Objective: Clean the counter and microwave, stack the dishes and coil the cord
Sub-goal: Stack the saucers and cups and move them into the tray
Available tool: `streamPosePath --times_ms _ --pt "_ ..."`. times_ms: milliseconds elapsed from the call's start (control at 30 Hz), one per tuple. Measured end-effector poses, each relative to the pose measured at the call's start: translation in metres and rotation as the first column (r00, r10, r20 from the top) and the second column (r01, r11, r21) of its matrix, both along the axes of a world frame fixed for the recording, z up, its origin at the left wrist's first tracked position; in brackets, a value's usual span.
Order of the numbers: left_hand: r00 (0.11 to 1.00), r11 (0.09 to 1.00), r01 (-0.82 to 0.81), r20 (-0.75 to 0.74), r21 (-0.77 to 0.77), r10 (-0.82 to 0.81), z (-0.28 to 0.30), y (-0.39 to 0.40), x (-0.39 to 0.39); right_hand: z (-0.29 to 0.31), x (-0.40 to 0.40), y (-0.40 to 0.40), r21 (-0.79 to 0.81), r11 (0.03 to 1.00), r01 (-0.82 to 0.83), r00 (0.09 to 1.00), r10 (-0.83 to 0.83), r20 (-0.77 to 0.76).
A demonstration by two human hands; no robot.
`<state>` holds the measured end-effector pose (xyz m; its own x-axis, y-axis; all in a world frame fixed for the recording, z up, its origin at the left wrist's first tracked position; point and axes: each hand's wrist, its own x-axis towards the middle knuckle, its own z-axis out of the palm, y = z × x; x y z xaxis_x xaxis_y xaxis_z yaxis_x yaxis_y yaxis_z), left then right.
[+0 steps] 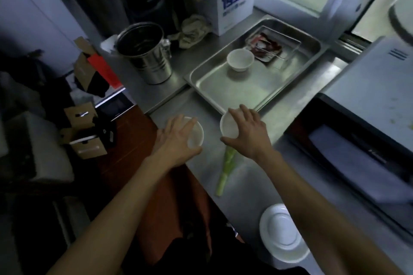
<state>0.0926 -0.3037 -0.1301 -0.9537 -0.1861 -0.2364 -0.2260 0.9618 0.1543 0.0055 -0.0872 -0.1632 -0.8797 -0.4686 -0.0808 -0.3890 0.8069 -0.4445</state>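
Holding one small white bowl in each grip, the left hand point(178, 138) cups the left bowl point(196, 135) at the counter point(252, 176) edge, the right hand point(245, 131) pinches the tilted right bowl point(228, 126). Nesting them squarely, probably with the tray bowl point(240, 59), should keep the stack steady. A white box point(232, 6) reads "1996".

Both forearms are bare to the frame edge, left hand point(177, 135) and right hand point(247, 133) ungloved.
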Motion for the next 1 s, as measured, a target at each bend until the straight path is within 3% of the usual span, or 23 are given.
streamPosePath --times_ms 367,633,800,1000 --pt "0.967 0.965 0.255 -0.034 0.056 -0.254 -0.022 0.008 -0.131 -0.026 -0.039 0.025 -0.113 0.951 0.287 0.958 -0.287 0.018" --pt "0.896 0.895 0.438 -0.113 0.08 -0.429 -0.04 -0.004 -0.265 -0.026 -0.1 -0.005 -0.061 0.875 0.48 0.877 -0.479 0.019" --pt "0.872 0.849 0.488 -0.091 0.204 -0.48 -0.048 -0.012 -0.329 -0.026 -0.139 -0.027 -0.04 0.818 0.573 0.819 -0.572 0.039" --pt "0.837 0.826 0.547 -0.1 0.136 -0.538 -0.061 -0.015 -0.398 -0.031 -0.17 -0.051 -0.016 0.757 0.653 0.756 -0.651 0.075"
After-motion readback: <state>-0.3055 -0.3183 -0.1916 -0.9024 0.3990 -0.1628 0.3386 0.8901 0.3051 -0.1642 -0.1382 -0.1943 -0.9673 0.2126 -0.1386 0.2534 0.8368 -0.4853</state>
